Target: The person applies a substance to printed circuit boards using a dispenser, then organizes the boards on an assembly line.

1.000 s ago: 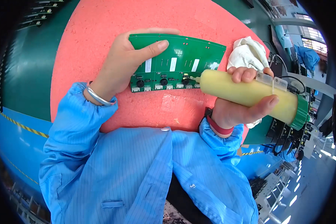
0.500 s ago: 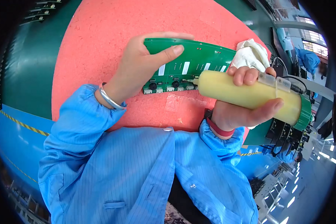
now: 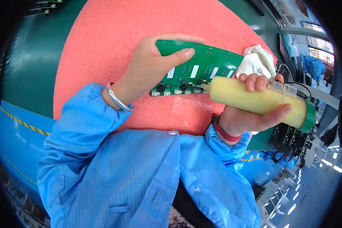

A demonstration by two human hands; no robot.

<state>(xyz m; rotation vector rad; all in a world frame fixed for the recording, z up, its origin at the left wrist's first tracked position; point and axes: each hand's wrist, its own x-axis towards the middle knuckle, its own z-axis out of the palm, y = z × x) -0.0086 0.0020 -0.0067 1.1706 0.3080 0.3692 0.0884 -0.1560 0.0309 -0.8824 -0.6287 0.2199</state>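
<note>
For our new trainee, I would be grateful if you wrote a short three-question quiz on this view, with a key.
1. Fill in the colour: the crumpled cloth by the right end of the green circuit board is ____.
2. The right hand holds: a) a screwdriver; b) a yellow cylinder with a green cap; c) a brush.
3. True or false: the left hand grips the circuit board by its right end.

Key: 1. white; 2. b; 3. false, the left hand grips its left end.
</note>
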